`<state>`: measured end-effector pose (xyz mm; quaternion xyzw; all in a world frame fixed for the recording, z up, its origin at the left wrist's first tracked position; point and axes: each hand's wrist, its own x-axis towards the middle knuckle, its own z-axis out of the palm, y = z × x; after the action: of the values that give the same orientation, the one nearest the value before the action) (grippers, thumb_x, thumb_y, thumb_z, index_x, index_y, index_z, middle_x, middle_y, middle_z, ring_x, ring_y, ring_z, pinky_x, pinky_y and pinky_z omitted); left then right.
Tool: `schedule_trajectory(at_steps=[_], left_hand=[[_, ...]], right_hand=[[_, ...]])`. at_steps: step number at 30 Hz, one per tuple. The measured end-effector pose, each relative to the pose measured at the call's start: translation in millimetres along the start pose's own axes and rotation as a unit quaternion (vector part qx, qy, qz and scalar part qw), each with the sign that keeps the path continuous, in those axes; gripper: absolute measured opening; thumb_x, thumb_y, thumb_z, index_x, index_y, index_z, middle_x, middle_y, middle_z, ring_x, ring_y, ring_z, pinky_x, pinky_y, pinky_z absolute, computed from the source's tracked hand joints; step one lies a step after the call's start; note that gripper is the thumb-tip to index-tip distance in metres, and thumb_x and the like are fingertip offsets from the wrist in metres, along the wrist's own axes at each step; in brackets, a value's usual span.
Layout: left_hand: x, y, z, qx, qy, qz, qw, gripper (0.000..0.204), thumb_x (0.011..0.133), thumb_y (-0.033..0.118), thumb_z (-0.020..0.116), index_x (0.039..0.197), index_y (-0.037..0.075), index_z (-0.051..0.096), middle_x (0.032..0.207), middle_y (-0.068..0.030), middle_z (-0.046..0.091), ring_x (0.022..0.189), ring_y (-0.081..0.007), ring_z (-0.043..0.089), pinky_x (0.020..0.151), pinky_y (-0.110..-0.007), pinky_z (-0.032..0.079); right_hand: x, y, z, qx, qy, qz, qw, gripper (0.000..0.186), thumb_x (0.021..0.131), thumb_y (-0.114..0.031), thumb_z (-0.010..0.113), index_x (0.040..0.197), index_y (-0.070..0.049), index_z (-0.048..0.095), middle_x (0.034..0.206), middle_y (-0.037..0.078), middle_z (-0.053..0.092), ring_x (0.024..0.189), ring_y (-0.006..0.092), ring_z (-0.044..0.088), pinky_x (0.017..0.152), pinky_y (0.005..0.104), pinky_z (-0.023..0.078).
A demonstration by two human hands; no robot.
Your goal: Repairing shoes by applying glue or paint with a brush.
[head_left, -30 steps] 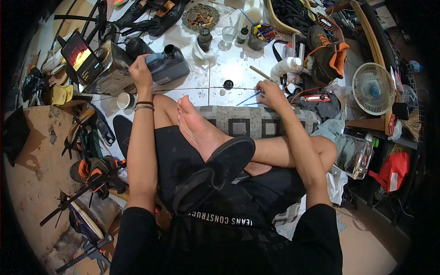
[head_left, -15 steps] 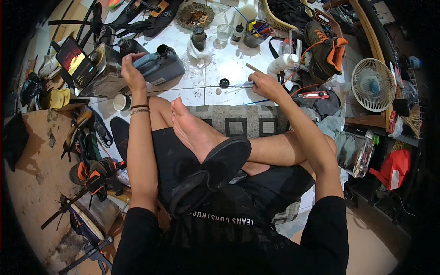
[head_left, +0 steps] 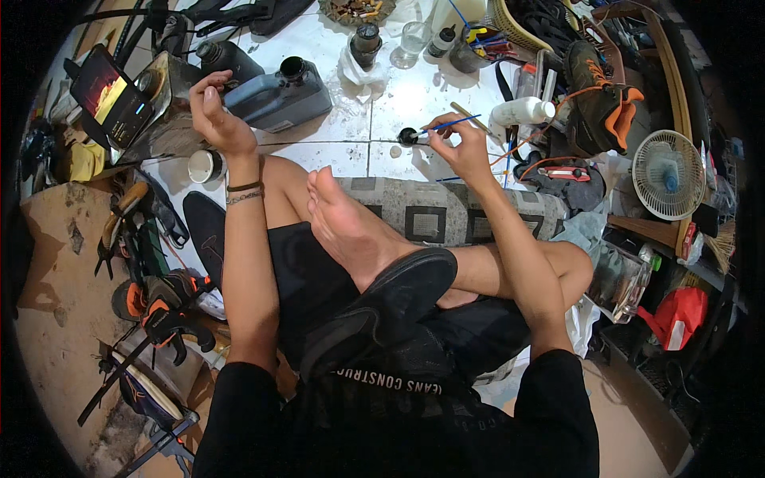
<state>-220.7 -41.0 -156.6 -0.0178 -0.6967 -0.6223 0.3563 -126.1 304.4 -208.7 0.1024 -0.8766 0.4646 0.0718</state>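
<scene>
Right hand (head_left: 462, 147): pinched together, thumb to fingers, on a thin blue brush (head_left: 466, 119), well down toward the working end. Basically a pen grip.

Blue brush tip: angled down at the small black pot (head_left: 407, 136) on the white tiles (head_left: 339, 159). Looked either inside or right at the mouth, too small to tell which.

Left hand (head_left: 225, 127): held nothing, with fingers apart and loosely bent. Hung just beside the grey jerrycan (head_left: 291, 99); couldn't tell about any contact.

Black shoe (head_left: 410, 279): lay across the lap, right up by the bare foot (head_left: 347, 223), well apart from the brush and with no hand on it.

Brush work: in hand and down at the pot, so probably only at the loading-up stage.

Shoe work: not yet under the brush. No obvious wet patch on the black surface, but honestly hard to judge, dark on dark. Most of the job likely left, if meant for that shoe.

Around the pot: sat just beside a pale disc (head_left: 396, 151), with a wooden stick (head_left: 466, 112) and a white bottle (head_left: 523, 112) off to the right.

Farther out: saw a drinking glass (head_left: 413, 40), a brown-and-orange boot (head_left: 594, 95) and a fan (head_left: 669, 174).
</scene>
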Motion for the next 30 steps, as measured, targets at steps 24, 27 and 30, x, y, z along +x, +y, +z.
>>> schedule_trajectory(at_steps=[24,27,30], left_hand=[[-56,122,-40,0.061,-0.411,-0.17,0.894,0.013,0.09,0.011,0.067,0.091,-0.001,0.063,0.08,0.0001,0.061,0.074,-0.006,0.054,0.066,-0.021,0.042],[-92,156,-58,0.033,-0.464,-0.293,0.835,0.015,0.087,0.011,0.07,0.092,-0.001,0.064,0.074,-0.0036,0.062,0.065,-0.0087,0.056,0.06,-0.023,0.044],[-115,174,-73,0.088,-0.61,-0.339,0.711,0.026,0.087,0.02,0.073,0.1,-0.001,0.067,0.076,-0.0103,0.067,0.063,-0.0154,0.063,0.06,-0.027,0.049]], right_hand=[[2,-9,-16,-0.02,0.134,0.045,0.99,0.016,0.083,-0.014,0.076,0.093,-0.003,0.07,0.075,0.007,0.071,0.064,0.0111,0.066,0.059,0.0247,0.051],[-14,-21,-40,0.097,0.175,0.101,0.975,0.016,0.089,-0.01,0.072,0.097,0.003,0.068,0.082,0.007,0.071,0.071,0.0122,0.066,0.063,0.0235,0.051],[-46,-62,-47,0.241,0.243,0.161,0.926,0.014,0.092,-0.006,0.067,0.102,0.004,0.063,0.086,0.01,0.069,0.07,0.013,0.063,0.063,0.0252,0.05]])
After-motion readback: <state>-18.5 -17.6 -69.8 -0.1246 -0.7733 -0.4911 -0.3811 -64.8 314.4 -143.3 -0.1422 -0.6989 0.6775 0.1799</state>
